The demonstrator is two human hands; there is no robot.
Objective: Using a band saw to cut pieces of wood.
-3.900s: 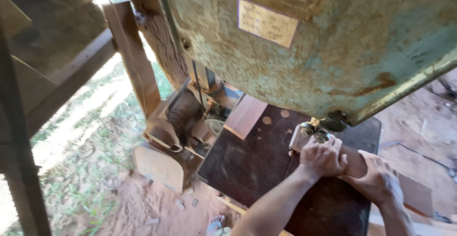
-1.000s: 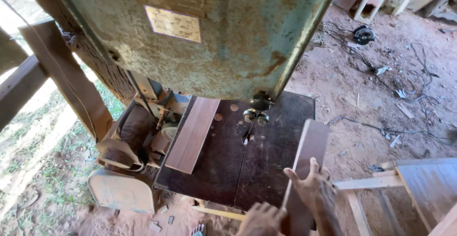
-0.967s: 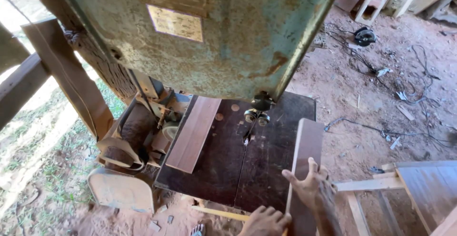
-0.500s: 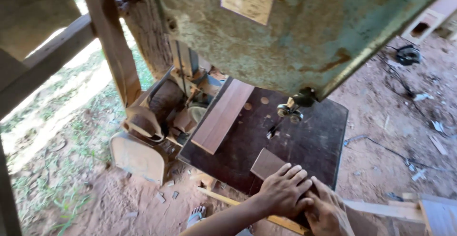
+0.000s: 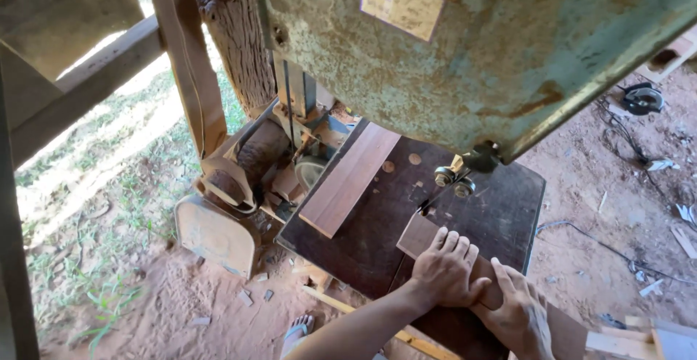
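Both hands have pushed the wooden board point(image 5: 425, 233) forward along the dark tabletop point(image 5: 501, 207), its front end nearer the blade guide point(image 5: 456, 178). Left hand point(image 5: 446, 269) lies flat, fingers spread; right hand point(image 5: 519, 316) presses alongside, gripping nothing.

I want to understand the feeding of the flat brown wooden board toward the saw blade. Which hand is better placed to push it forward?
Probably the left hand: it lies flat on the flat brown wooden board, nearer the thin saw blade. The right hand rests further back.
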